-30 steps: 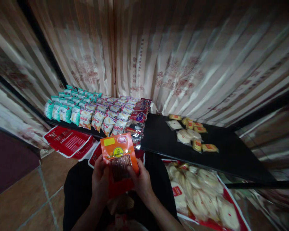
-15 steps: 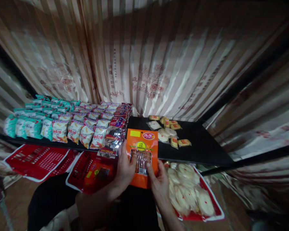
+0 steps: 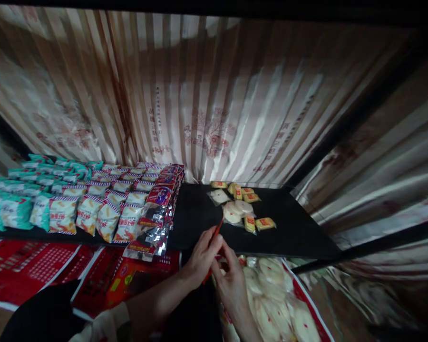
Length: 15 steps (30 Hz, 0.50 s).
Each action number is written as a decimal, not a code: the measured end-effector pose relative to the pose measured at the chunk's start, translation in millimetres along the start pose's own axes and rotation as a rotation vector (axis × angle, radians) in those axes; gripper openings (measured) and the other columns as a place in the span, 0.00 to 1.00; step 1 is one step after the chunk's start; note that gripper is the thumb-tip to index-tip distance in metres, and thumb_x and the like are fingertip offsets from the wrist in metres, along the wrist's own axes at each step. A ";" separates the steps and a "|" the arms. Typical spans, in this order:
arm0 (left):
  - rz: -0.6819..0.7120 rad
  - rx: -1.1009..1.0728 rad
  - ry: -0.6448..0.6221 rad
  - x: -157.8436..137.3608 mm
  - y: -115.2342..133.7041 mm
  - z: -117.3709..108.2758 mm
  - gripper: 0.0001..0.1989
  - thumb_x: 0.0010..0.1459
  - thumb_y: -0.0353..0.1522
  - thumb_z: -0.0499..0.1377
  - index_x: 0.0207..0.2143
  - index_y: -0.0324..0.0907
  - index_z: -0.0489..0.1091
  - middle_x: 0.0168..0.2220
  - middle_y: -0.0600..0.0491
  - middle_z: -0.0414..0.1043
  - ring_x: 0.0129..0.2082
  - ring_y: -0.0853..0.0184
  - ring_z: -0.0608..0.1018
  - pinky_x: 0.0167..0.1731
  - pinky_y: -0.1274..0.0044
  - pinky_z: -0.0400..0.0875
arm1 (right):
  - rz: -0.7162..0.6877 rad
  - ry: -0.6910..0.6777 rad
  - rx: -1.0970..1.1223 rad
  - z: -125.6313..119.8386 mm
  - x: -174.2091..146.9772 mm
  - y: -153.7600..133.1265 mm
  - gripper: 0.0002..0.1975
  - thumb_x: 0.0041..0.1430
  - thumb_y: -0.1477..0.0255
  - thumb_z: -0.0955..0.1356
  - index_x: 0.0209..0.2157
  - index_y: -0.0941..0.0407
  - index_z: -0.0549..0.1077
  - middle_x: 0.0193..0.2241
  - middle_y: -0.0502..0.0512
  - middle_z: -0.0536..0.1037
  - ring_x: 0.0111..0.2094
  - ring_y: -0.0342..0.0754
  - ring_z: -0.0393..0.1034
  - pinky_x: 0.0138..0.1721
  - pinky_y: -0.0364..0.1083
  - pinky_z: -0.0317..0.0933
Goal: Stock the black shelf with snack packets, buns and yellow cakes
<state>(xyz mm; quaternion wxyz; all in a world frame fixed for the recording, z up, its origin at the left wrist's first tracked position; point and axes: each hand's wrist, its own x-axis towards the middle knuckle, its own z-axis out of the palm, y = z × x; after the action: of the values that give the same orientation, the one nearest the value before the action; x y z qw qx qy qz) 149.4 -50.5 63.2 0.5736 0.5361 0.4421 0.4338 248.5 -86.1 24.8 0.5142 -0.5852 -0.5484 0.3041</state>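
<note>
The orange snack packet [image 3: 216, 230] is turned almost edge-on, so only a thin strip of it shows above and below the fingers. My left hand [image 3: 201, 259] is closed around it from the left. Close against it on the right, my right hand [image 3: 231, 280] has its thumb and fingers drawn together at the packet; a bit of red shows between them, and the exact grip is partly hidden. Just beyond the hands, on the black shelf [image 3: 292, 230], lie round white cakes [image 3: 232, 212] in clear wrap and small yellow packets [image 3: 266, 223].
Rows of teal bags [image 3: 17, 211], white-and-red snack bags [image 3: 87, 211] and dark red packets [image 3: 160, 194] fill the shelf's left part. Below are red bags [image 3: 32, 266], another orange packet [image 3: 128, 282] and a red-lined pile of round cakes [image 3: 271, 299]. A curtain [image 3: 207, 95] hangs behind.
The orange packet has turned from facing me to nearly edge-on, with both hands staying at it. My view has shifted, so the shelf sits lower and its goods further left.
</note>
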 end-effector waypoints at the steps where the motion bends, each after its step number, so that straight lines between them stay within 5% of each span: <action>1: -0.007 -0.037 -0.011 2.0 -0.7 1.9 0.19 0.57 0.41 0.54 0.49 0.44 0.66 0.46 0.50 0.71 0.47 0.65 0.72 0.49 0.74 0.66 | -0.054 0.002 -0.043 0.7 2.1 1.8 0.23 0.54 0.67 0.65 0.53 0.54 0.68 0.49 0.61 0.71 0.45 0.51 0.70 0.40 0.47 0.68; 5: -0.103 -0.129 0.167 21.7 -14.8 4.2 0.11 0.53 0.36 0.58 0.38 0.41 0.70 0.37 0.50 0.74 0.39 0.65 0.75 0.41 0.76 0.69 | -0.194 -0.054 -0.140 5.2 13.4 8.4 0.24 0.52 0.73 0.65 0.52 0.51 0.68 0.50 0.58 0.70 0.52 0.51 0.65 0.51 0.50 0.62; 8: -0.221 -0.249 0.357 43.5 -24.5 -1.2 0.08 0.53 0.34 0.57 0.33 0.39 0.71 0.32 0.50 0.75 0.33 0.66 0.77 0.36 0.77 0.70 | -0.162 -0.069 -0.127 10.4 30.4 24.6 0.19 0.54 0.69 0.65 0.49 0.52 0.71 0.50 0.59 0.71 0.52 0.51 0.64 0.54 0.53 0.59; 11: -0.349 -0.419 0.415 61.4 -24.8 -7.5 0.05 0.54 0.30 0.56 0.33 0.38 0.69 0.27 0.51 0.75 0.26 0.68 0.77 0.30 0.78 0.71 | -0.030 0.108 -0.058 16.8 54.8 51.1 0.23 0.51 0.63 0.67 0.49 0.56 0.70 0.50 0.61 0.71 0.53 0.55 0.63 0.55 0.56 0.56; 15: -0.434 -0.408 0.436 80.4 -21.6 -10.5 0.07 0.56 0.26 0.52 0.36 0.38 0.68 0.26 0.52 0.74 0.23 0.69 0.77 0.25 0.79 0.71 | 0.318 0.048 0.342 27.0 90.2 78.7 0.33 0.46 0.60 0.69 0.54 0.57 0.63 0.41 0.58 0.75 0.40 0.52 0.72 0.43 0.51 0.67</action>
<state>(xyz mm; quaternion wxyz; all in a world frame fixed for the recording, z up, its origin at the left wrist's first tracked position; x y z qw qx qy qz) 158.4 29.0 37.8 0.6394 0.1995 0.5619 0.4854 268.9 17.5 -37.8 0.5643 -0.5755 -0.3775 0.4559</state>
